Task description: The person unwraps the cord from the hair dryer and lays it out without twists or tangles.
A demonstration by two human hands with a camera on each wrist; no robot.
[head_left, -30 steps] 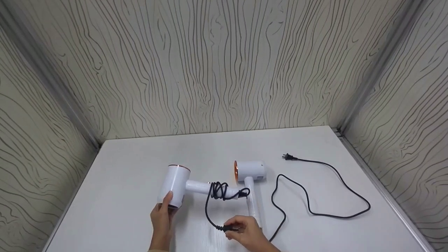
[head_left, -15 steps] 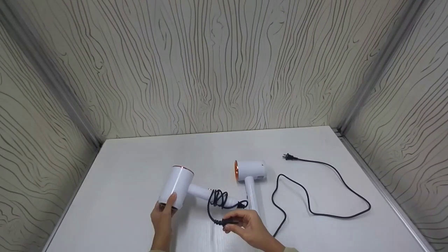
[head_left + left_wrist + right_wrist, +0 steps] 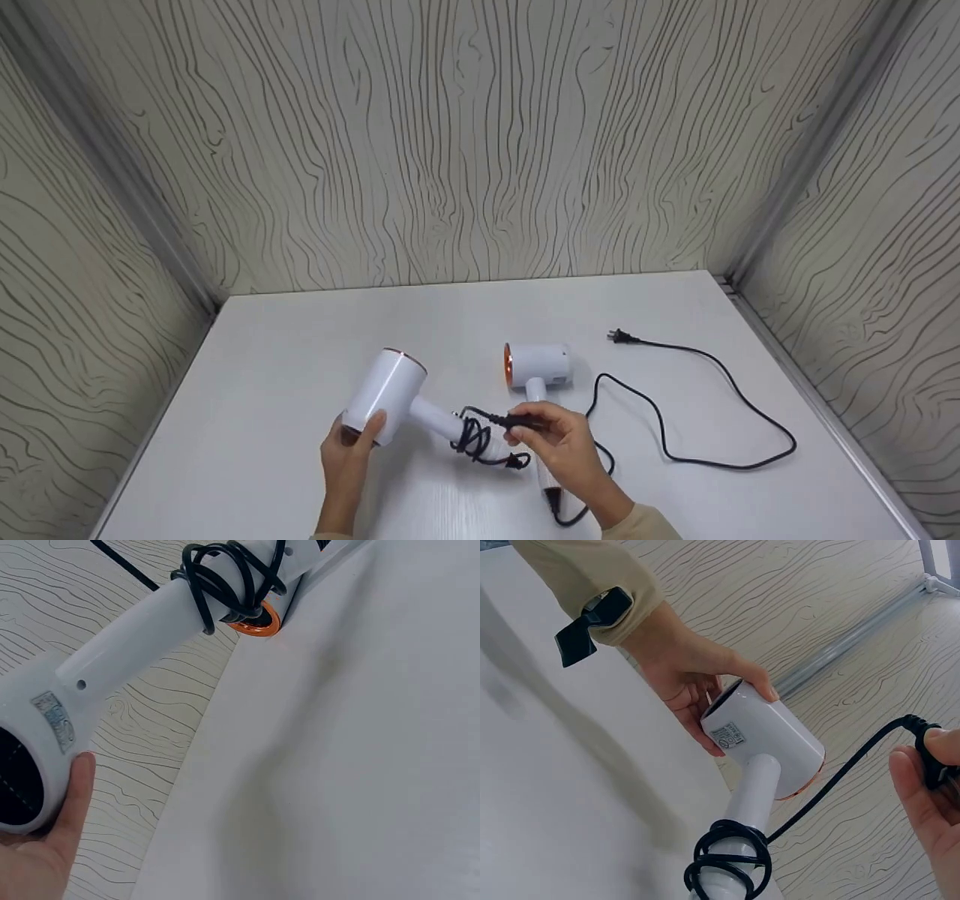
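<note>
My left hand (image 3: 347, 457) grips a white hair dryer (image 3: 388, 391) by the rear end of its barrel, thumb along the side. The dryer tilts, its handle pointing down to the right. Several loops of black cord (image 3: 472, 438) are wound round that handle. Between thumb and fingers of my right hand (image 3: 564, 444) is the plug (image 3: 930, 759) at the cord's free end. A short stretch of cord runs from the loops to it. In the left wrist view, the dark rear grille (image 3: 16, 781) of the barrel shows beside my thumb.
A second white hair dryer (image 3: 538, 365) with an orange nozzle rim lies behind my right hand, which hides part of its handle. Its black cord (image 3: 731, 466) winds over the right of the white table (image 3: 247, 420), ending in a plug (image 3: 621, 337). Patterned walls (image 3: 442, 150) enclose the table.
My right hand has moved up and slightly right with the plug, bringing the free cord above the handle. The held dryer has tilted, its handle end swinging lower.
</note>
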